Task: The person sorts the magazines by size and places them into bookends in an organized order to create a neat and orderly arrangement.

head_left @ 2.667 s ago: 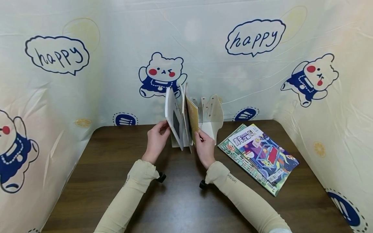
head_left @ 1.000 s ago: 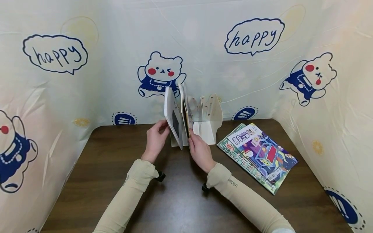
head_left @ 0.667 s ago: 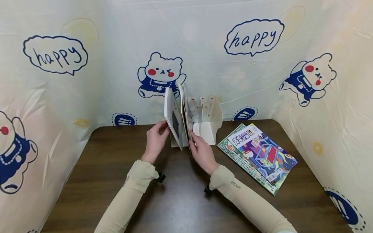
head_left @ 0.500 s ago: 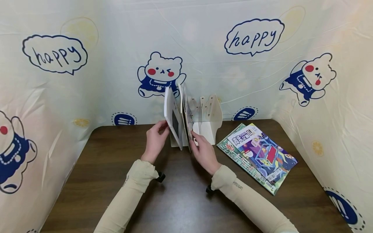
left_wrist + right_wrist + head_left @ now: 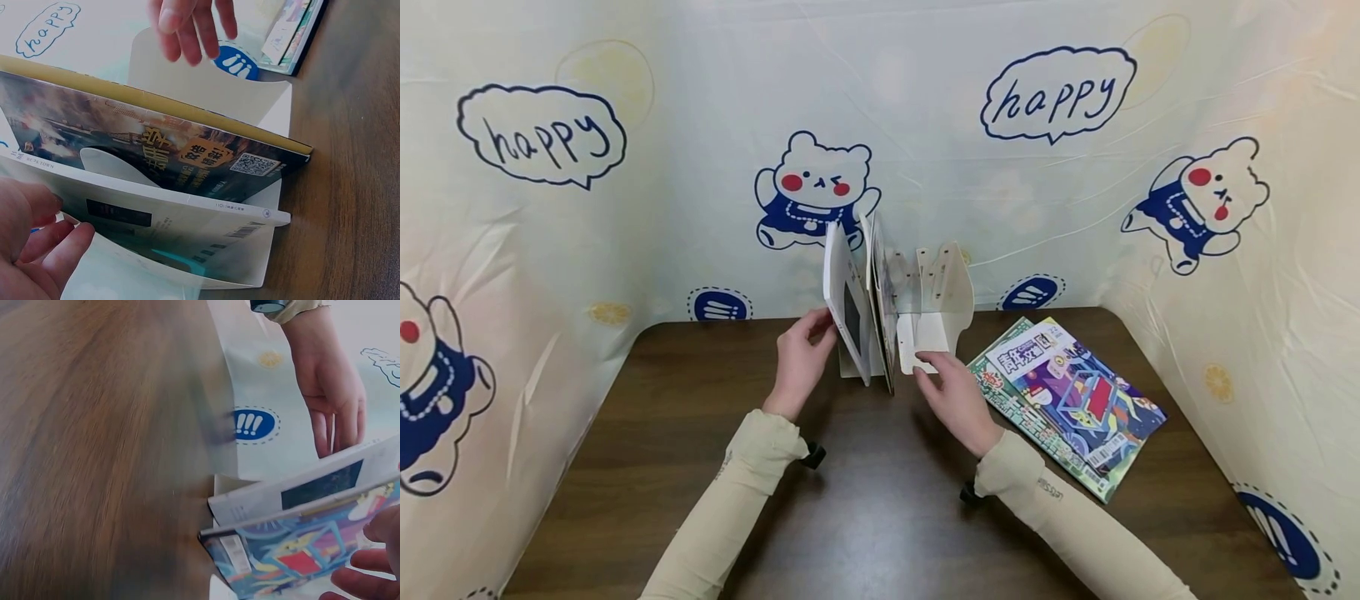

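Note:
A white book rack (image 5: 957,287) stands at the table's back. A white book (image 5: 837,292) is upright in its left part, and a thin magazine (image 5: 887,342) stands to the right of that book. The left wrist view shows the magazine's dark cover (image 5: 69,122) with a QR code. On the rack's left, my left hand (image 5: 800,367) holds the end panel, thumb and fingers at its edge; the fingertips are partly hidden. My right hand (image 5: 958,404) is over the rack's front right, fingers apart and holding nothing. In the right wrist view, its fingers are near the magazine's colourful cover (image 5: 300,553).
Two overlapping magazines (image 5: 1078,408) lie on the table right of the rack, beside my right hand. The brown wooden table (image 5: 850,500) reaches back to a printed cloth (image 5: 925,183) that hangs behind and at both sides.
My right hand first tilts the magazine leftward until it stands closer to the white book. It then lets go and moves right, away from it. My left hand stays in place.

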The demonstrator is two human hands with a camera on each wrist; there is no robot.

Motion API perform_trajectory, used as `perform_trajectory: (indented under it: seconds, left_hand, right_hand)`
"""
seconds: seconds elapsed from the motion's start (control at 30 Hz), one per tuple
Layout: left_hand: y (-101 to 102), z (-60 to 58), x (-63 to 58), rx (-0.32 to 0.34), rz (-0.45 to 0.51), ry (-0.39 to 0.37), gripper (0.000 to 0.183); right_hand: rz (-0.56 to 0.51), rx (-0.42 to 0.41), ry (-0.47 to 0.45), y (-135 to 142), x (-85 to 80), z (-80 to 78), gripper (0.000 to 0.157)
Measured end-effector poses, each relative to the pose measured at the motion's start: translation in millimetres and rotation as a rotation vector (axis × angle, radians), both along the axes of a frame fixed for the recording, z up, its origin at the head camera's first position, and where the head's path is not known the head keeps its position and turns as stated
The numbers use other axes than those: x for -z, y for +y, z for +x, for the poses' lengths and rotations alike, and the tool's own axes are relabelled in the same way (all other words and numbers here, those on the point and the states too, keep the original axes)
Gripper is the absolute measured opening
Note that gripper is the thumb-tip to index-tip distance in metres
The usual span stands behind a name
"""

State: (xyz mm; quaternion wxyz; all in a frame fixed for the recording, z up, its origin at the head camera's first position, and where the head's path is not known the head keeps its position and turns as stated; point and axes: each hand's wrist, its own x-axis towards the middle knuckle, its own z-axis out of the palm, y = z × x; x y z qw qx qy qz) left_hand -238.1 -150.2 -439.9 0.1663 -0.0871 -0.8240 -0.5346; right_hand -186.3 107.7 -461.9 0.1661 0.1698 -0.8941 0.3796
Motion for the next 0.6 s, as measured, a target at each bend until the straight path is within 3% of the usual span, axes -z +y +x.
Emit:
perform_trajectory:
  seconds: [0.33,0.6]
  left_hand:
    - [0,-1.6,1.2,0.000,0.002,0.004,0.028]
    - [0,-1.7,0.5,0.008,0.009,0.002,0.029]
  right_hand:
    - [0.051,0.041,-0.086,33,-8.0,8.7,0.032]
    - [0.086,0.068,-0.137,59,-2.7,12.8,0.034]
